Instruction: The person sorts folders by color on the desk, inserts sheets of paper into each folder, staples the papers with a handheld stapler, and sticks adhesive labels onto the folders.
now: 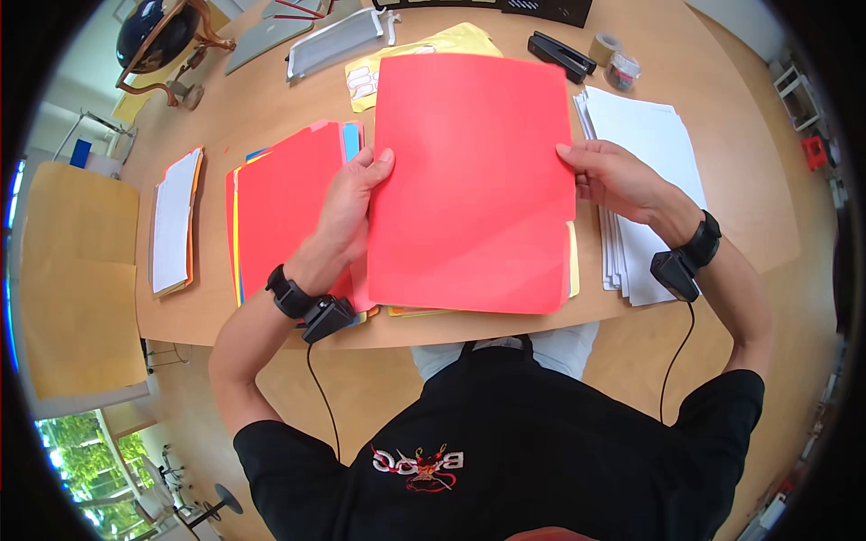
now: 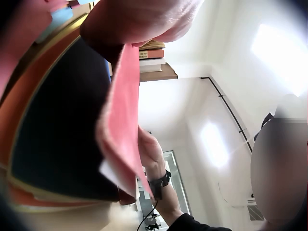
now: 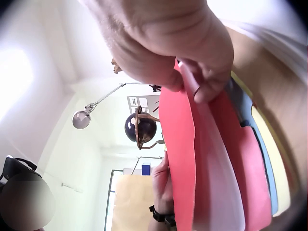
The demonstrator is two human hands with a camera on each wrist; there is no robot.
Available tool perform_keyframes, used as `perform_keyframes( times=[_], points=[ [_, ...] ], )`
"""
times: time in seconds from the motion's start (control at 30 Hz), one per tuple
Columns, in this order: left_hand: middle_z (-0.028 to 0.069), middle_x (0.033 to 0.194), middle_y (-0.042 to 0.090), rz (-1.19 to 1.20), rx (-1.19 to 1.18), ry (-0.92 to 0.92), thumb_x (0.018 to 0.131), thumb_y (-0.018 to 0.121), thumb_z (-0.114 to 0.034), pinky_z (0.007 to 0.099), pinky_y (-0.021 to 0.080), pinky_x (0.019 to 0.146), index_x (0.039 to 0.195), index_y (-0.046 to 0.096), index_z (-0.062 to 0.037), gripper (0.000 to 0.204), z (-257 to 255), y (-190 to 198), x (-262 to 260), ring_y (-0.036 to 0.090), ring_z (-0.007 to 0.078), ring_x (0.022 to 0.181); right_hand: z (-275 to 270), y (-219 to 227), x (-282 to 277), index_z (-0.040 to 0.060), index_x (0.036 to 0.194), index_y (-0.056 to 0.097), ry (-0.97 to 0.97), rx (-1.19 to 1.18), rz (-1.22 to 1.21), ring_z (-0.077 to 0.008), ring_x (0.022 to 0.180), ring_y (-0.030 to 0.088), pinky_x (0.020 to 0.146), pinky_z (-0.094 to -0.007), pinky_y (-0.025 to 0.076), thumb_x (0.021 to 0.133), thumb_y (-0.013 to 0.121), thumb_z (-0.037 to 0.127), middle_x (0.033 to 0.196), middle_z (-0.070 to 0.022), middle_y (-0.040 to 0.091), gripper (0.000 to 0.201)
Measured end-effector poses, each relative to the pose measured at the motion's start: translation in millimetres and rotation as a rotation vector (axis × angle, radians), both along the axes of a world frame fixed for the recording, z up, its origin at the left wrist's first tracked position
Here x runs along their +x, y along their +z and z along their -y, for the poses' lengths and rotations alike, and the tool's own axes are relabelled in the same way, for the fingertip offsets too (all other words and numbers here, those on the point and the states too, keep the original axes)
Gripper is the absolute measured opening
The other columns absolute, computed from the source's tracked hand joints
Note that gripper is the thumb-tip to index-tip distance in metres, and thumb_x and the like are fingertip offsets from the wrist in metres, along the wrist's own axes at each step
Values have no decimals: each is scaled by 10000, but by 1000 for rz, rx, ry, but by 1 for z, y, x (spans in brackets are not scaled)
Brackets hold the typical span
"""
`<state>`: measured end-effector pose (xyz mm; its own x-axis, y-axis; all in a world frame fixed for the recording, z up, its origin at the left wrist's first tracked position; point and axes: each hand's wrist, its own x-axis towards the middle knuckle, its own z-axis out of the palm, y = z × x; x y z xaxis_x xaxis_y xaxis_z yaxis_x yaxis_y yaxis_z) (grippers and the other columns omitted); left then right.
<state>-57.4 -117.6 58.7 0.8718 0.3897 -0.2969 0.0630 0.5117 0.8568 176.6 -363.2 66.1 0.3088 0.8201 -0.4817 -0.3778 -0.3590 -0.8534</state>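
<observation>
- Clearly, the red folder (image 1: 474, 189) was at the upper middle of the head view, its broad face turned up to the camera.
- The left hand (image 1: 347, 207) was clamped on its left edge, thumb on the face; in the head view most of the fingers were hidden behind it.
- The right hand (image 1: 622, 183) pinched the opposite edge, higher than centre; the right wrist view showed a pale sheet (image 3: 224, 163) between red layers below the fingers. Whether that sheet was pinched too, I could not tell.
- Gripping both sides probably kept the flexible cover flat and stopped loose contents sliding out.
- Left of centre lay a folder pile (image 1: 284, 207), mostly red on top, with yellow and blue edges, close to the left forearm.
- Right of centre, white papers (image 1: 654, 153) lay partly under the right hand and forearm, which could brush them askew.
- The held folder blocked the view of the table's middle; a yellow envelope (image 1: 451, 43) showed beyond its top edge.
- At upper right sat a black stapler (image 1: 561, 56), a tape roll (image 1: 605, 48) and a small tub (image 1: 622, 70), out of the way.
</observation>
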Motion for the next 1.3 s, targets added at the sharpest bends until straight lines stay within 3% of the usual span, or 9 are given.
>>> perform_keyframes(
  times=[0.27,0.5,0.77,1.0,1.1,1.17,1.2,1.27,1.3],
  points=[
    [73,1214,648,-40,-17,54,1042,516,-271,320,526,954,1280,545,-31,339,17,14,4,643,157,1091,-2,8,-11,-3,1145,654,23,70,214,-126,972,654,925,-267,494,942,695,273,1059,-70,707,345],
    [52,1183,656,9,155,287,1040,521,-276,313,486,976,1229,586,-36,312,13,23,-14,612,135,1107,21,20,-15,-39,1206,605,-221,81,387,-134,882,682,819,-261,547,853,798,300,1065,-95,705,526],
    [43,1185,658,-28,481,551,1033,534,-243,313,473,964,1229,592,-39,288,-108,38,-105,621,139,1087,131,20,84,-33,1254,587,-511,-42,587,-124,960,655,850,-273,530,943,688,363,1093,-80,689,513],
    [48,1140,667,-357,525,556,1029,537,-219,316,486,928,1212,591,-30,269,-182,-23,-187,633,143,1045,189,-11,109,-36,1259,585,-502,-225,543,-145,977,649,875,-278,513,941,690,348,1088,-88,687,510],
    [87,1228,632,-441,576,505,998,594,-257,324,463,971,1326,537,-5,418,-191,-48,-196,611,177,1108,185,-18,114,-37,1278,574,-405,-382,714,-169,992,650,898,-286,503,940,691,329,1097,-110,685,512],
    [128,1337,567,-566,760,523,957,661,-299,319,435,1013,1403,476,16,576,-179,-47,-192,576,194,1175,179,-25,113,-25,1281,576,-575,-525,1267,-180,991,652,906,-298,498,931,697,313,1069,-128,690,501],
    [128,1337,567,-566,761,524,957,661,-299,319,435,1013,1403,476,16,576,-172,-44,-185,576,194,1175,173,-24,114,-25,1281,576,-574,-524,1267,-180,991,652,906,-298,498,931,697,313,1069,-128,690,501],
    [130,1348,556,-677,1265,479,953,668,-310,319,431,1017,1399,482,5,577,-165,-38,-172,584,190,1161,158,-19,109,-14,1277,579,-556,-178,1370,-172,982,653,916,-298,491,945,678,282,1056,-127,695,456],
    [111,1324,577,-544,1158,422,963,653,-301,327,440,1010,1372,518,-7,522,-145,-17,-154,596,191,1148,148,-14,99,-14,1277,579,-557,-179,1370,-172,982,653,916,-298,491,945,678,282,1056,-127,695,456]
  ],
)
